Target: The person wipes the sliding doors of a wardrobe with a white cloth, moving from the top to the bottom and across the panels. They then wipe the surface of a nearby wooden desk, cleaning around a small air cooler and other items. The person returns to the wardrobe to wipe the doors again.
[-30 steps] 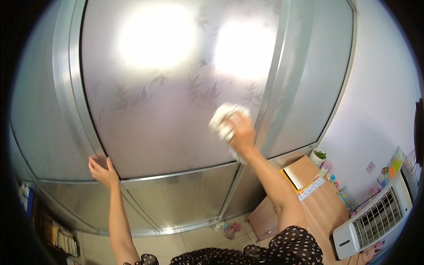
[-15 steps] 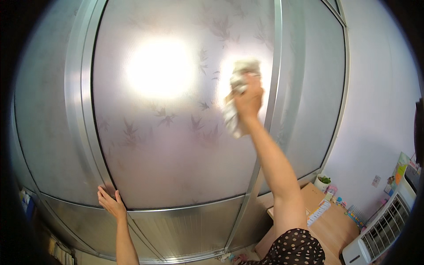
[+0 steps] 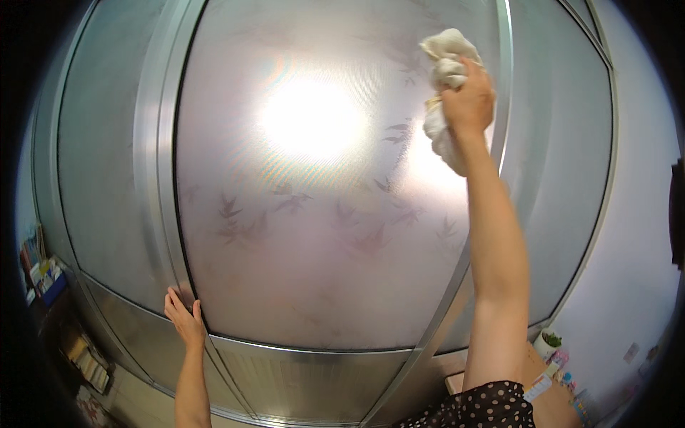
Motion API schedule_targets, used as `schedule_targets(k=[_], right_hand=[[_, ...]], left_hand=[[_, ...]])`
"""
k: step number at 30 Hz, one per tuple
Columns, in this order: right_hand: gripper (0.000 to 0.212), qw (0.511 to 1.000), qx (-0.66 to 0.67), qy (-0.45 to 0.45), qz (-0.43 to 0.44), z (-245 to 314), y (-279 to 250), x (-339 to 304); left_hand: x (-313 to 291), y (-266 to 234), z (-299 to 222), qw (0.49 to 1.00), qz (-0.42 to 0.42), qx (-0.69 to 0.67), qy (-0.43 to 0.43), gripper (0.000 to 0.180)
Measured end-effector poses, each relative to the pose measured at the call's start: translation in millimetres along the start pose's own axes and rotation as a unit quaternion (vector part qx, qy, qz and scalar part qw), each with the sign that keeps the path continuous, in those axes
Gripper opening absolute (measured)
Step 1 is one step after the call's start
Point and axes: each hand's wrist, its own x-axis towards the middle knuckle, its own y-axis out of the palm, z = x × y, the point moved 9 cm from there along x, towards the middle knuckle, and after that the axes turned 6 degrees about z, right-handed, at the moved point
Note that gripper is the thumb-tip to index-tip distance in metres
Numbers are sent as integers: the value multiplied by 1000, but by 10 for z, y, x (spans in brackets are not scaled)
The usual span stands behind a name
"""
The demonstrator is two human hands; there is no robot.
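R hand (image 3: 471,103), fingers curled round a white cloth (image 3: 448,73) prob. bunched for grip, has it at the far right of the glass (image 3: 321,264), while L hand (image 3: 187,322), loosely open w/ nothing held, rests on the near-left frame (image 3: 165,135), prob. for balance.

The right arm (image 3: 498,264) stretches up, right fingers (image 3: 473,73) curled, while lower down the left fingers (image 3: 172,305) extend, thumb (image 3: 197,309) apart.

I take this room for part of a home, perhaps a study. A dark shelf of books (image 3: 89,367) stands left of the silver-framed, leaf-patterned frosted-glass partition (image 3: 321,221); to the right, a small white-potted green plant (image 3: 547,344) adorns a light-brown wooden desk (image 3: 560,410).
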Motion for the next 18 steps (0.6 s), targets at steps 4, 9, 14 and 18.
schedule_targets(k=[4,9,14,18], right_hand=[[37,951,104,-253,142,1349,464,-888],[30,842,114,-517,104,2076,403,-1551],[47,992,12,-122,-29,711,320,260],[40,996,82,32,-13,948,506,223]], left_hand=[[-19,-55,140,1000,-13,12,8,75],[19,-120,165,1000,-3,19,-10,79],[-10,-74,11,1000,-2,-4,-8,84],[-20,-112,104,1000,0,-18,-3,84]])
